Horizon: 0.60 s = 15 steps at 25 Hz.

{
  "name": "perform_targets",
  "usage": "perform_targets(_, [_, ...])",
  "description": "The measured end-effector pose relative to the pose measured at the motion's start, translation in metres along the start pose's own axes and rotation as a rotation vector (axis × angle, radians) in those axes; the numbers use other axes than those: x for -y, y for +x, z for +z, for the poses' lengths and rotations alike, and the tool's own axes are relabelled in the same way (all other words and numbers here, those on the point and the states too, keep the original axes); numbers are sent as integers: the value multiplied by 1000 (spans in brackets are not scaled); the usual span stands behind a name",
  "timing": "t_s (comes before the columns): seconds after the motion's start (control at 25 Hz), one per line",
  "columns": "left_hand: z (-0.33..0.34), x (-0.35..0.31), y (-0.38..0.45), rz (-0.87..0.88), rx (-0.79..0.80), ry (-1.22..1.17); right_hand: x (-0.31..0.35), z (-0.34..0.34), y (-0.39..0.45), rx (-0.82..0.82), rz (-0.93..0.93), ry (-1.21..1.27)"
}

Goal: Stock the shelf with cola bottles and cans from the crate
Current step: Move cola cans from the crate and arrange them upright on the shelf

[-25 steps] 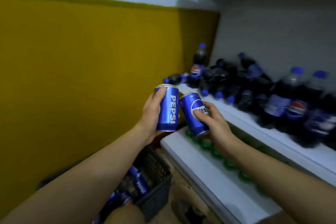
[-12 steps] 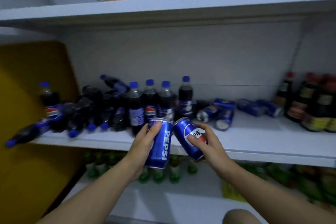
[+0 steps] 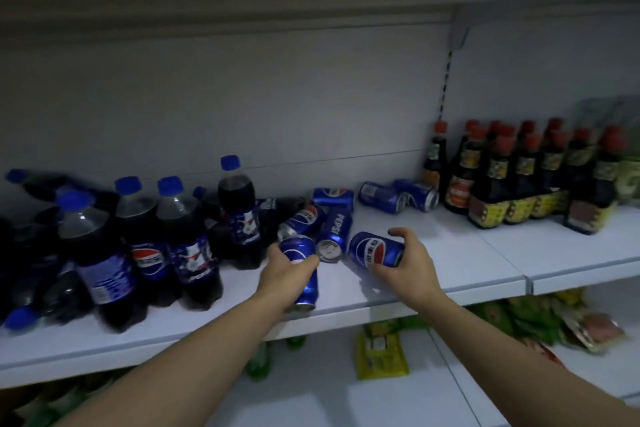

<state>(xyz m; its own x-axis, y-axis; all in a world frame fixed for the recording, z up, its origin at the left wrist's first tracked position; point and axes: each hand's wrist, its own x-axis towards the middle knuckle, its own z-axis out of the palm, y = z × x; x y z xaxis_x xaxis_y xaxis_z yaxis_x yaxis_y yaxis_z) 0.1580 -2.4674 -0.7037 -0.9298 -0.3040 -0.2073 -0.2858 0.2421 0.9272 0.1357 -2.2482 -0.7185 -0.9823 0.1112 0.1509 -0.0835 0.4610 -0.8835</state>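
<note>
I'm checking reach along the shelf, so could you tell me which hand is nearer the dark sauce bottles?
Right. The right hand, gripping a can, lies left of the sauce bottles; the left hand, gripping another can, is farther left.

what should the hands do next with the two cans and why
Probably set both down and let go. The left hand grips a can over the shelf front; the right hand holds a can on its side by the loose cans, so both are at the stocking spot.
</note>
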Motion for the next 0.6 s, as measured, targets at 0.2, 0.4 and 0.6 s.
perform_targets(0.2, [26,-3,41,89,-85,203,-18,7,43,78,-136,-182])
perform_targets(0.4, [46,-10,69,197,-144,226,-33,17,73,57,-343,-407])
perform_targets(0.6, [52,-13,79,359,-230,241,-23,7,78,-27,-407,-557])
